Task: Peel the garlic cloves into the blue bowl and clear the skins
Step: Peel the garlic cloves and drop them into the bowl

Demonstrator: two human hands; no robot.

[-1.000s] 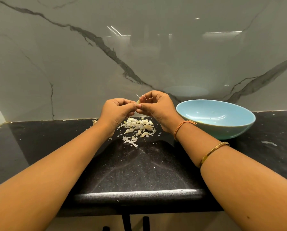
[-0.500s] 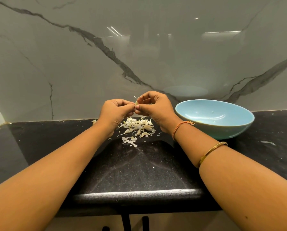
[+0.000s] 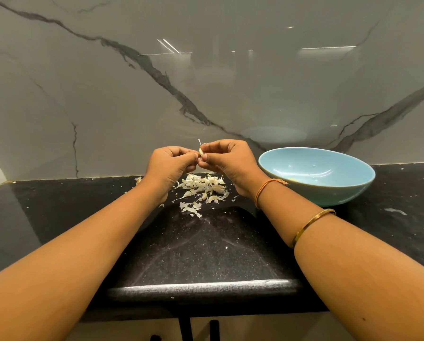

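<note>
- Garlic clove point(image 3: 201, 151) is held above the worktop point(image 3: 206, 249), just left of the blue bowl point(image 3: 329, 195).
- Left hand point(image 3: 167, 166): fingers curled, tips pinching the clove.
- Right hand point(image 3: 227, 161): thumb and forefinger nip its upper end, and a thin wisp of skin stands up from it.
- Skins point(image 3: 203, 188): a loose pile on the worktop beneath both hands, with stray flakes around it. Not cleared.
- Bowl: a few pale pieces at the bottom, mostly hidden by the near rim. Probably peeled cloves; cannot count them.
- Judgement: peeling well advanced. This clove has yet to go into the bowl, and clearing the skins remains.
- No brand, label or writing legible.
</note>
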